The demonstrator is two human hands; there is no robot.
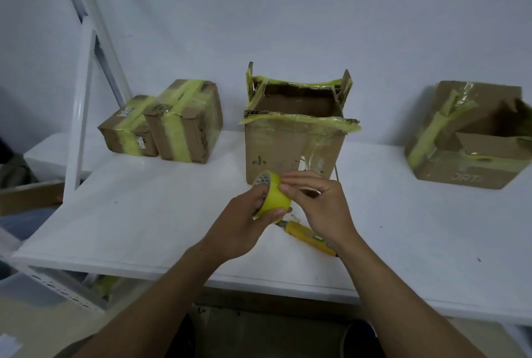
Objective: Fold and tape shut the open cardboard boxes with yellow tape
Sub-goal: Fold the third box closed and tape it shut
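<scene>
Gripping a roll of yellow tape (273, 196) in the left hand (243, 224), fingers and thumb curling round its rim, holding it just above the white table (144, 213) and in front of the open box (293, 150). Working at the roll's outer face with the right hand (322, 208), bent fingertips (285, 188) bunching together and pressing on the tape; unclear, any loose end caught between them. Lying on the table below both hands, a yellow knife (309, 235), partly hidden by the right wrist. Standing upright at mid-table, the open box, flaps raised and edged with strips of yellow tape, black handwriting showing on the front. Sitting to the left, touching each other, two smaller boxes (184, 133), closed and banded with yellow tape. Resting tilted at far right, well apart, another box (466, 142), taped down one side, top flaps partly folding inward. Rising behind the left boxes, a white metal frame (82, 104).
</scene>
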